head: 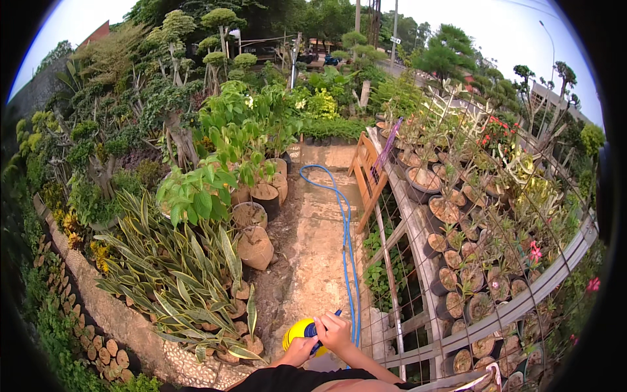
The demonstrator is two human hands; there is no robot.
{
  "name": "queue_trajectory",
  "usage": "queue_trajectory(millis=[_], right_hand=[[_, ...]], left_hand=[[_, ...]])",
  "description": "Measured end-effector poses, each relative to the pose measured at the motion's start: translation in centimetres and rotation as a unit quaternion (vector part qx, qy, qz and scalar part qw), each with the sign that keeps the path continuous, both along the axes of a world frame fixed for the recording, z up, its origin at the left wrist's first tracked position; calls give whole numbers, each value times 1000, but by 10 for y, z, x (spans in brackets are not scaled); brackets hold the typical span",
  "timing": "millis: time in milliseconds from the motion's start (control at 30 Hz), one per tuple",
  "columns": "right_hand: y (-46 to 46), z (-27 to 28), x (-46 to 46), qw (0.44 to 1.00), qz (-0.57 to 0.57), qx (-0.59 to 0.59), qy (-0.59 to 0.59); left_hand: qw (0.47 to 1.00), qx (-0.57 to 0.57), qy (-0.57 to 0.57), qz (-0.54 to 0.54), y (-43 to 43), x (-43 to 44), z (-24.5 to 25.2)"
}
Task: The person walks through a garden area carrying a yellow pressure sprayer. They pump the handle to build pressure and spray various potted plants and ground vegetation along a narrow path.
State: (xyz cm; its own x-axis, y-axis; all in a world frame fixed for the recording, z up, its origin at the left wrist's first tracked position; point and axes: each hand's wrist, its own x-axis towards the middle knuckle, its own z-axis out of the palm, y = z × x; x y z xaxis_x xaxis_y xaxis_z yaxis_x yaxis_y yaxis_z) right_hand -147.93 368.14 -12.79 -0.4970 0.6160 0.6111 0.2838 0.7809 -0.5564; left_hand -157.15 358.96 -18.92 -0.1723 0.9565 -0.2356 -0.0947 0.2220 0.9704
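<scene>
Low in front of my body is a yellow hand sprayer with dark blue top parts; it looks like a pump type. My right hand wraps over the blue top from the right, and a blue tip pokes out beyond its fingers. Around the blue part on the nearer side closes my left hand, its thumb pointing towards the right hand. Both hands almost touch each other. The sprayer's underside and its far side are hidden. Just right of it, a blue hose runs along the concrete path.
Variegated snake plants and a soil-filled grow bag line the left side. On the right, a wire mesh fence fronts a wooden rack of potted plants. A wooden chair-like frame leans farther along the path.
</scene>
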Motion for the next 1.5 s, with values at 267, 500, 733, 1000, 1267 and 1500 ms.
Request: queue_trajectory(millis=[267,500,733,1000,1267,1500], right_hand=[[108,-24,-34,982,158,-97,-41],[165,-64,-49,938,135,-317,-49],[197,-119,-105,837,259,-451,-169],[219,-98,-212,779,461,-227,-359],[231,-94,-256,691,581,-159,-401],[259,-95,-262,640,639,-125,-409]], left_hand=[[968,-121,-163,146,79,-29,-8],[929,-82,-203,299,128,-65,-3],[896,10,-147,420,166,-140,17],[792,140,-132,579,175,-208,40],[716,156,-41,680,158,-212,66],[720,105,15,686,176,-189,84]])
